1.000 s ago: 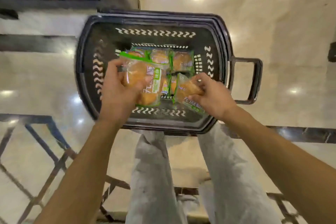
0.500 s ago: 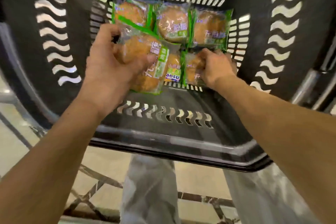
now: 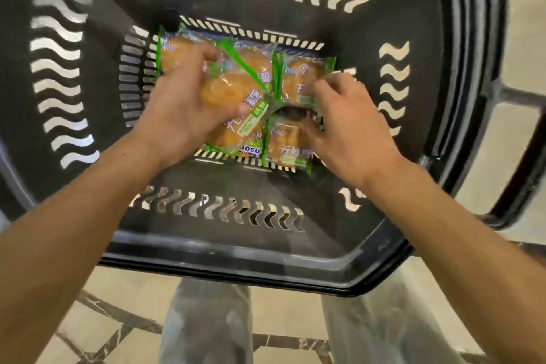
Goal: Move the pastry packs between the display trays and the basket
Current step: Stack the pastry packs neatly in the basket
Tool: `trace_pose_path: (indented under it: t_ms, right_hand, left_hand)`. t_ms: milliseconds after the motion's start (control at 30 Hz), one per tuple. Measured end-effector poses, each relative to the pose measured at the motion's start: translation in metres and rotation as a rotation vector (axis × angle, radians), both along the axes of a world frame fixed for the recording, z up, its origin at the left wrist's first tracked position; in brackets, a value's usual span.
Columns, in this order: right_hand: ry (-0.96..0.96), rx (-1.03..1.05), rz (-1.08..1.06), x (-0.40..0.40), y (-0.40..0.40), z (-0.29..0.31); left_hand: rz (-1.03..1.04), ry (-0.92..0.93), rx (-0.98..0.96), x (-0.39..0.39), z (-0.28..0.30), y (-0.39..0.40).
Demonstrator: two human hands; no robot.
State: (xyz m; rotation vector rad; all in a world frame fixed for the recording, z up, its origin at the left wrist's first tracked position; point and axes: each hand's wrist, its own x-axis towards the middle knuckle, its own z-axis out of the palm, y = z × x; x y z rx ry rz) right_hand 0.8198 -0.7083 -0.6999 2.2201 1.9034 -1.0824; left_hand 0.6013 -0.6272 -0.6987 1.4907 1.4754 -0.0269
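Observation:
A black plastic basket (image 3: 236, 257) fills the view, and several green-edged pastry packs lie flat on its bottom. My left hand (image 3: 177, 115) grips a larger pastry pack (image 3: 233, 91) by its left side and holds it tilted just above the packs below. My right hand (image 3: 351, 130) hovers with its fingers spread and loosely bent over the right-hand packs. Its fingertips are at a front right pack (image 3: 288, 146) and a back right pack (image 3: 301, 74), and it holds nothing. A further pack (image 3: 174, 53) shows at the back left, partly hidden by my left hand.
The basket's handle (image 3: 517, 156) sticks out on the right. My legs in grey trousers (image 3: 206, 328) stand right behind the basket's near rim. Beige tiled floor with dark seams (image 3: 112, 313) lies below.
My right hand has let go of the small pack, which now lies at the basket's front right, and has lifted with fingers spread. My left hand has carried the large pack toward the middle.

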Motion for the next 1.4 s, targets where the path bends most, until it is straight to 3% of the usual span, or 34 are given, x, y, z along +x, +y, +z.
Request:
trace_pose_path:
  t_ms: [100,233,400,600,733,1167,1333,1400]
  right_hand:
    - [0.067,0.276,-0.085,0.035,-0.001,0.055]
    - [-0.065,0.431,-0.093,0.07,-0.006,0.073]
    - [-0.18,0.424,-0.148,0.092,-0.01,0.054]
    - [-0.18,0.523,-0.188,0.088,-0.015,0.032]
    - [-0.149,0.543,-0.185,0.089,-0.015,0.032]
    - [-0.128,0.547,-0.157,0.089,-0.015,0.032]
    - [-0.119,0.507,-0.14,0.089,-0.016,0.043]
    - [-0.098,0.474,-0.153,0.084,-0.02,0.061]
  left_hand:
    - [-0.24,0.065,-0.002,0.037,-0.016,0.014]
    - [-0.582,0.2,0.022,0.088,-0.045,0.024]
    - [-0.742,0.207,0.014,0.126,-0.087,0.027]
    - [-0.911,0.451,0.199,0.146,-0.126,0.023]
    - [-0.849,0.497,0.299,0.134,-0.129,-0.002]
    - [-0.979,0.551,0.239,0.152,-0.129,-0.001]
    - [-0.98,0.56,0.25,0.143,-0.091,-0.002]
    - [-0.86,0.502,0.232,0.125,-0.056,-0.002]
